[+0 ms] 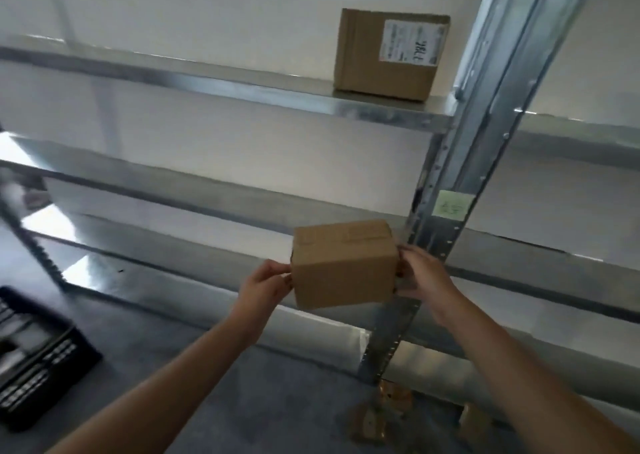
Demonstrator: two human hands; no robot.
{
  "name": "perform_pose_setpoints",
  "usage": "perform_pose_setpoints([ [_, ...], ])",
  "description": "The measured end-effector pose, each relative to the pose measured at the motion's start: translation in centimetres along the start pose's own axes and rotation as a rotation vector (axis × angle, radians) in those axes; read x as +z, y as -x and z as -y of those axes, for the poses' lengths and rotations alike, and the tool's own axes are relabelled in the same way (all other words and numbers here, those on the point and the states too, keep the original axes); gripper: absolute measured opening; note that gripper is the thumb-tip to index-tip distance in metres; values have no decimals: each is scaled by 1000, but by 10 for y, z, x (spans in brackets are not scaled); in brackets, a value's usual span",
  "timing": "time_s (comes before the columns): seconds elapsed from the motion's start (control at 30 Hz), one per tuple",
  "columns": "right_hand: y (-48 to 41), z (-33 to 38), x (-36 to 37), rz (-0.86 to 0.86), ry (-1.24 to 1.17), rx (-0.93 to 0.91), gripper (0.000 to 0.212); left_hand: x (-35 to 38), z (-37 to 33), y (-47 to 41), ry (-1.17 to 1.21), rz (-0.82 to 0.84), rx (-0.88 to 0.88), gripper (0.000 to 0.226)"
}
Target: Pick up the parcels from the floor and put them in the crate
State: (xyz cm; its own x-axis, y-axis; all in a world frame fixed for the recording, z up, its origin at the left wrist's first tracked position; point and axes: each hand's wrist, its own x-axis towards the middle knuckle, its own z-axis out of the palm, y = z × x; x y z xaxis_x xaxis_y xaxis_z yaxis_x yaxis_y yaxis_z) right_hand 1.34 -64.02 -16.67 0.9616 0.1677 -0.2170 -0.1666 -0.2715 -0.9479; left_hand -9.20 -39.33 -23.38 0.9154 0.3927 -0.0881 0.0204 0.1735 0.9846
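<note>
Person stands facing a metal rack (221, 83), both arms stretched forward. 1 small plain cardboard parcel (343, 270) is held in the air between the 2 hands, in front of the rack's upright post (446, 232) and touching neither shelf nor floor. It sits slightly tilted. Left hand (265, 285) grips the parcel's left end with fingers curled at the edge; right hand (424, 273) grips the right end the same way. Black slatted crate (41, 356) sits on the grey floor (277, 384) to the person's lower left, well apart from the parcel. Only part of the crate shows, and what is inside is too blurred to read. 1 larger labelled box (388, 55) stands on an upper shelf beside the post. A pale green note (450, 205) is stuck on the post. A few small brown shapes (394, 396) lie on the floor at the post's foot, possibly more parcels, too blurred to tell. Judgement: the step in hand is the carry, with the parcel lifted and not yet in the crate. The next move calls for a turn to the left and a lowering of the parcel over the crate's open top, both ends gripped until it rests inside, release last.
</note>
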Motion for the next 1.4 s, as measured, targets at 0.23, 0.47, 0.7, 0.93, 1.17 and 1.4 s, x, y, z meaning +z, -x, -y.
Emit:
perform_pose_setpoints([
  [0.23,40,47,185,422,73,-92,40,-183,-36,86,179,-336,44,20],
  [0.47,98,59,316,743,53,-168,33,-305,-51,174,-45,-660,124,51],
  [0.7,117,81,415,900,99,-213,40,-359,-59,218,15,-677,259,59],
  [0.93,92,99,506,983,48,-96,24,-408,-64,196,138,-806,293,41],
  [1.17,28,123,601,1151,-122,-22,22,-464,-76,137,38,-879,279,31],
  [1.4,-32,152,683,1261,-168,-103,15,-515,-97,65,143,-957,382,28],
])
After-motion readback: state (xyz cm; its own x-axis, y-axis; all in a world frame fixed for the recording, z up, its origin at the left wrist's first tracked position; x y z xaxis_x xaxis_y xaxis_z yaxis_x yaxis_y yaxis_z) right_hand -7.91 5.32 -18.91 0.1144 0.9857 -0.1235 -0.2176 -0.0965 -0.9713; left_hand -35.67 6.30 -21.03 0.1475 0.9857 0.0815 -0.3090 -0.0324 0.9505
